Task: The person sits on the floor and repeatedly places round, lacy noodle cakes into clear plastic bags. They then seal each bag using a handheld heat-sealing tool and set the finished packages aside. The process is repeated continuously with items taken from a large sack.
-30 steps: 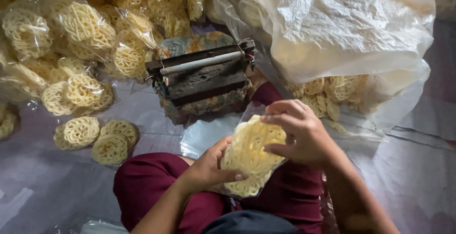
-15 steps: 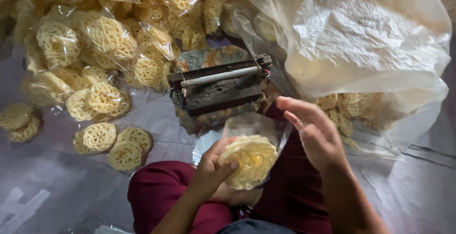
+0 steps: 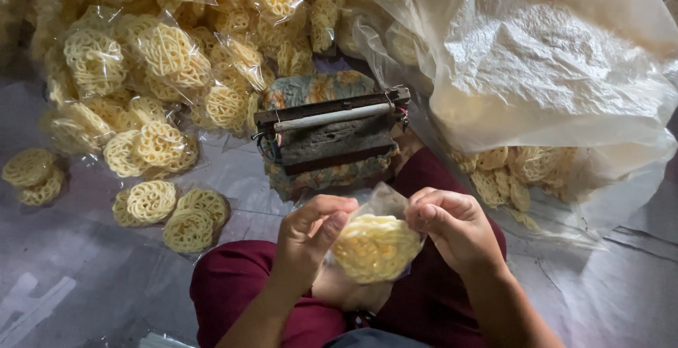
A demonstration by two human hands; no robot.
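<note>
While both hands, left (image 3: 307,238) and right (image 3: 452,228), pinch cracker bag (image 3: 374,245) | heat sealer (image 3: 332,132) just beyond.

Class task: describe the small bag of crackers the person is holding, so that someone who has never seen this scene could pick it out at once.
Find the wooden sealing device on the floor ahead of the seated person. Just below it, over the maroon-clad lap, the left hand and right hand pinch a small clear bag of yellow lattice crackers. Unlike the bagged piles around, it alone is held up.

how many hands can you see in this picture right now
2. The left hand pinches one side of the small clear bag of crackers above the lap; the right hand pinches the other side. No other hands show.
</note>
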